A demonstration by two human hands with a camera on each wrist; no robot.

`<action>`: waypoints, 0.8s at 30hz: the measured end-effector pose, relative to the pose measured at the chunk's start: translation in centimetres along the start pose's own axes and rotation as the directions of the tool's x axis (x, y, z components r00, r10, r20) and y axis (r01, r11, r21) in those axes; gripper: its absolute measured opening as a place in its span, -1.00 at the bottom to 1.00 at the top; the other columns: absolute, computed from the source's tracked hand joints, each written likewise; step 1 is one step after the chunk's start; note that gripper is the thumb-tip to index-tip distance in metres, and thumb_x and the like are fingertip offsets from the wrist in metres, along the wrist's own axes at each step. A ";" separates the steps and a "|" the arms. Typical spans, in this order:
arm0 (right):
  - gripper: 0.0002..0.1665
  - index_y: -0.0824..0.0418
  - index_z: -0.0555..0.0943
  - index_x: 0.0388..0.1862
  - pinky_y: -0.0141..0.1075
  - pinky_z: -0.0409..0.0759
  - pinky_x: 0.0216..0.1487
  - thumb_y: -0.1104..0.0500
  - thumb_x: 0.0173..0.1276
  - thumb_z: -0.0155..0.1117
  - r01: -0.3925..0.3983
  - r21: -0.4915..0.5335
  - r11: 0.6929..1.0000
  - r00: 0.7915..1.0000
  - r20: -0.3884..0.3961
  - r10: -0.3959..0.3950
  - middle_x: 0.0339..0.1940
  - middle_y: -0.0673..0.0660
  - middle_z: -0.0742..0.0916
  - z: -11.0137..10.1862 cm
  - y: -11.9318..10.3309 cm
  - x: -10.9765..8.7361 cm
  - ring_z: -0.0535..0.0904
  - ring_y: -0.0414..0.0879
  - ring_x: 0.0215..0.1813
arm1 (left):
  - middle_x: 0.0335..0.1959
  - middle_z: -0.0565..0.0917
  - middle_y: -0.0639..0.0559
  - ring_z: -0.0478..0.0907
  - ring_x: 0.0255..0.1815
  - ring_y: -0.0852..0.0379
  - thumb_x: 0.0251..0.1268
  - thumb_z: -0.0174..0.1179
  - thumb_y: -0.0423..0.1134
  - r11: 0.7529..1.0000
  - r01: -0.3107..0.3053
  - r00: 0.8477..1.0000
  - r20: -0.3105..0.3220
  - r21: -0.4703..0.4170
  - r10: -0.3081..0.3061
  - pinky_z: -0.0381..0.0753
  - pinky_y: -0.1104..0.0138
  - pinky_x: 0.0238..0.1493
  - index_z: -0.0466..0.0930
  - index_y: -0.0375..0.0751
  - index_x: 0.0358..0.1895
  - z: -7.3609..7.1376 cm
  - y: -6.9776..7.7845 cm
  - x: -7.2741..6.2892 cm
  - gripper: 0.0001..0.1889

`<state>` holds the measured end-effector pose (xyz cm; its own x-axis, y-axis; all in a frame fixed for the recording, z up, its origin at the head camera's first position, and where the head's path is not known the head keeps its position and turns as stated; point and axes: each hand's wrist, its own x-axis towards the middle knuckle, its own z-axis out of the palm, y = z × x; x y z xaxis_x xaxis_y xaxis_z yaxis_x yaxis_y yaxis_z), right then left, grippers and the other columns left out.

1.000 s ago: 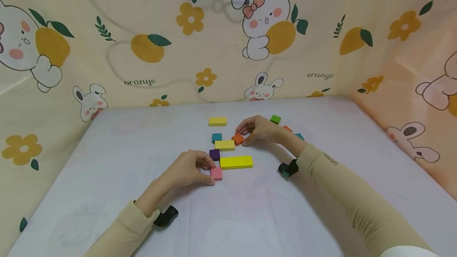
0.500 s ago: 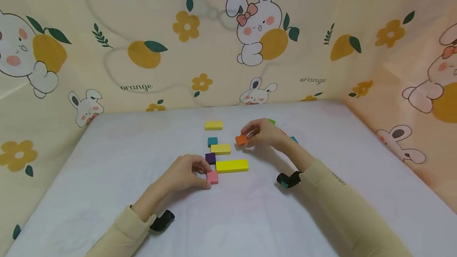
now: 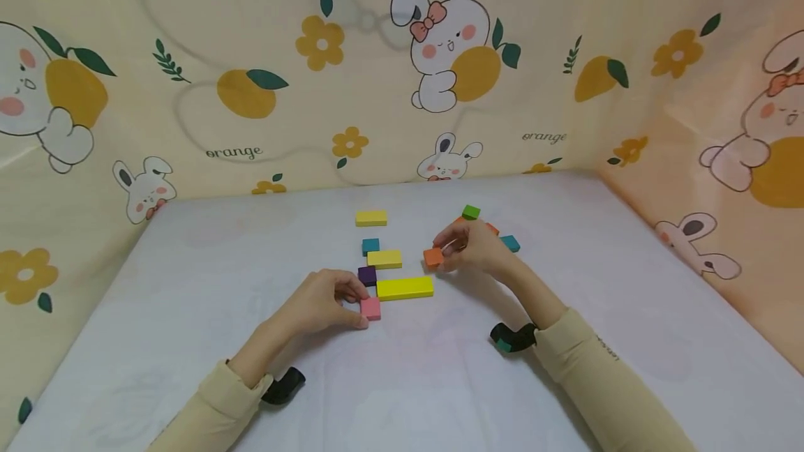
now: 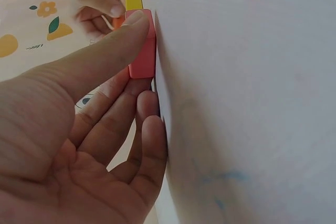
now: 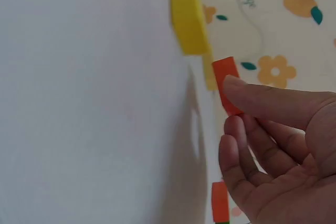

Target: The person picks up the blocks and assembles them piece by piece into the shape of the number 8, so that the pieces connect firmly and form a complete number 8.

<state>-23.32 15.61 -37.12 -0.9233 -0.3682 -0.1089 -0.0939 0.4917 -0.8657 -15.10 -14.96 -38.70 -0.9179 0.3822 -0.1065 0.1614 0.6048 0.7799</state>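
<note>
My left hand (image 3: 323, 304) pinches a pink block (image 3: 370, 309) between thumb and fingers, low at the front of a group of blocks. Beside it lie a dark purple block (image 3: 367, 275) and a long bright yellow block (image 3: 405, 288). An orange block (image 3: 433, 257) is pinched in my right hand (image 3: 474, 248), right of a pale yellow block (image 3: 384, 259). In the right wrist view, thumb and fingers grip that orange block (image 5: 227, 85) above the white surface. The left wrist view shows the thumb pressed on the pink block (image 4: 142, 51).
A teal block (image 3: 370, 246) and another pale yellow block (image 3: 371, 218) lie farther back. Behind my right hand are a green block (image 3: 471, 212), a teal block (image 3: 510, 243) and orange blocks, partly hidden. A patterned cloth (image 3: 283, 117) rises behind the white table (image 3: 188, 264).
My right hand has drawn the orange block away from the pale yellow block, to the right and toward me. The left hand stays on the pink block. The head view has shifted slightly.
</note>
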 end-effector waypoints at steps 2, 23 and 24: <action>-0.53 0.23 0.69 -0.10 -0.26 0.60 -0.10 0.35 -0.05 0.63 -0.021 -0.019 1.000 1.000 0.013 0.021 -0.20 0.14 0.71 0.0 0.4 0.1 0.59 0.04 -0.15 | -0.28 0.66 0.18 0.55 -0.18 0.12 -0.07 0.59 -0.15 1.000 -0.003 1.000 0.001 0.002 0.003 0.56 0.23 -0.06 0.68 -0.01 -0.22 0.0 0.1 0.0 -0.68; -0.56 0.26 0.69 -0.10 -0.27 0.60 -0.05 0.37 -0.01 0.60 -0.071 -0.011 0.997 0.988 0.138 0.072 -0.20 0.15 0.73 -0.3 0.6 0.7 0.61 0.06 -0.13 | -0.29 0.66 0.17 0.55 -0.18 0.12 -0.08 0.59 -0.16 1.000 -0.015 1.000 0.010 -0.007 0.015 0.56 0.25 -0.07 0.68 -0.03 -0.22 0.0 -0.2 0.0 -0.67; -0.56 0.26 0.69 -0.10 -0.27 0.60 -0.05 0.37 -0.01 0.60 -0.069 -0.008 0.998 0.988 0.141 0.070 -0.20 0.15 0.73 -0.4 0.7 0.8 0.61 0.06 -0.13 | -0.29 0.66 0.17 0.55 -0.18 0.11 -0.08 0.59 -0.16 1.000 -0.016 1.000 0.009 -0.007 0.016 0.56 0.24 -0.07 0.68 -0.03 -0.22 0.0 -0.2 0.0 -0.67</action>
<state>-24.22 15.94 -37.60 -0.8657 -0.4409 -0.2369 -0.0330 0.5226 -0.8519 -15.17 -15.08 -38.88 -0.9117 0.3986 -0.0993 0.1740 0.5938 0.7855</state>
